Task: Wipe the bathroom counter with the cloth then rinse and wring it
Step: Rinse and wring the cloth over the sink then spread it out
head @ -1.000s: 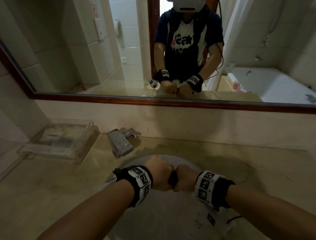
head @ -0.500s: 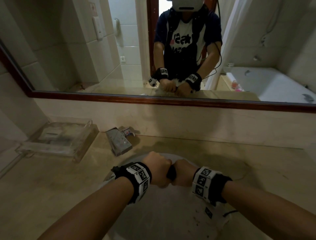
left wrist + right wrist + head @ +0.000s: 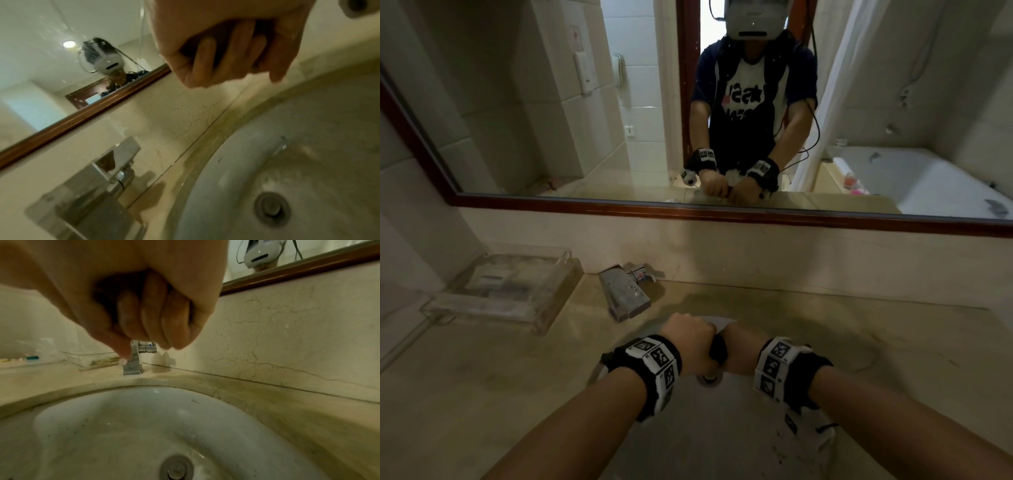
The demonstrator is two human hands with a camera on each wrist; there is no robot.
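Observation:
Both fists meet over the white sink basin (image 3: 722, 442). A dark cloth (image 3: 718, 349) shows as a short twisted strip between them. My left hand (image 3: 690, 342) grips one end and my right hand (image 3: 739, 346) grips the other, knuckles nearly touching. In the left wrist view my left hand (image 3: 230, 53) has its fingers curled tight, with a little dark cloth (image 3: 221, 48) between them. The right wrist view shows my right hand (image 3: 148, 311) clenched the same way above the basin (image 3: 123, 426); most of the cloth is hidden inside the fists. The beige marble counter (image 3: 482, 377) surrounds the basin.
A chrome faucet (image 3: 623, 294) stands at the back left of the basin. A clear plastic tray (image 3: 510, 291) lies on the counter to the left. The drain (image 3: 176, 467) sits below my hands. A wood-framed mirror (image 3: 722, 212) runs along the wall behind.
Both fists stay pressed together on the cloth and have shifted slightly away from me over the basin. The grip looks unchanged.

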